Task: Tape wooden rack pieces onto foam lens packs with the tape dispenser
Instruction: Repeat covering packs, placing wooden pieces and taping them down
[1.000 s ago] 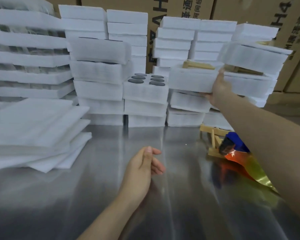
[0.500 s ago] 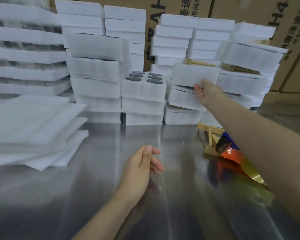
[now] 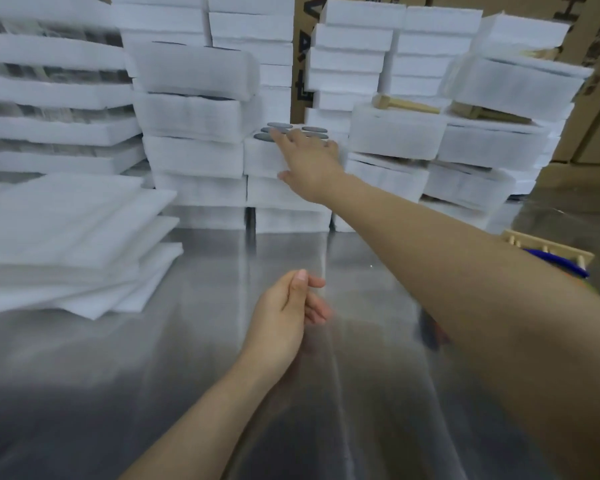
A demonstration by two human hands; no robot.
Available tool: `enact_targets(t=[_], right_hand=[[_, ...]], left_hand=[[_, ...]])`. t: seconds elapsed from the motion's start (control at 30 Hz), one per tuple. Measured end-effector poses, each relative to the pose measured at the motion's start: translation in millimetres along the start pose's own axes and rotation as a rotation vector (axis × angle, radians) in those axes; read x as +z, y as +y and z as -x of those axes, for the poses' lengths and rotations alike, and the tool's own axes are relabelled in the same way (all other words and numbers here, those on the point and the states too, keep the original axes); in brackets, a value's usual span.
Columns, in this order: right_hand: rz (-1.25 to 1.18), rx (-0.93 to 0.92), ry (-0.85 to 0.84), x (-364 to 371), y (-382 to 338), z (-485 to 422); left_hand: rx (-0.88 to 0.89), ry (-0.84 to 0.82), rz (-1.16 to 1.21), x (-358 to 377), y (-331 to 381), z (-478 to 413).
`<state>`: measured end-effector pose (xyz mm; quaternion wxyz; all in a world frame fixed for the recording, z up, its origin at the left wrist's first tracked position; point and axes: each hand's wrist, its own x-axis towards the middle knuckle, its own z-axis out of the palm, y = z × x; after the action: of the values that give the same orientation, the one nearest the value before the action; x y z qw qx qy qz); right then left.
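Fingers of the right hand spread wide on the lens-filled foam pack atop the middle stack, gripping nothing yet; best lift it level, left hand idle and loosely curled.

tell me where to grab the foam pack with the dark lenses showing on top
Take the lens pack by its front wall, coming from the front: taller foam stacks hem in its left and right, and the lenses on top shouldn't be pressed. Thumb at the seam below, fingertips on bare foam. The right hand reaches in from that side.
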<state>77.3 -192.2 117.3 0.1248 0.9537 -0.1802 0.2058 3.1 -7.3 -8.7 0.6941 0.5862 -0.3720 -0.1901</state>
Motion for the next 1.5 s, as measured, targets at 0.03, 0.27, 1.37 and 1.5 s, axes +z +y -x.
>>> enact_targets(t=[0.03,0.27,1.37,1.5], right_hand=[[0.077,0.007,-0.021,2.9,-2.6,-5.1],[0.168,-0.072,0.124,-16.5,-6.6,13.0],[-0.939,-0.029,0.301,-21.3,-19.9,259.6],[-1.312,0.289,0.157,-20.6,-11.3,256.2]], left_hand=[[0.004,0.001,-0.001,-0.1,-0.9,-0.3],[-0.009,0.015,-0.018,-2.3,1.7,-1.2],[0.009,0.722,0.448,-73.5,61.5,-4.2],[0.101,0.26,0.173,-26.2,63.2,14.4]])
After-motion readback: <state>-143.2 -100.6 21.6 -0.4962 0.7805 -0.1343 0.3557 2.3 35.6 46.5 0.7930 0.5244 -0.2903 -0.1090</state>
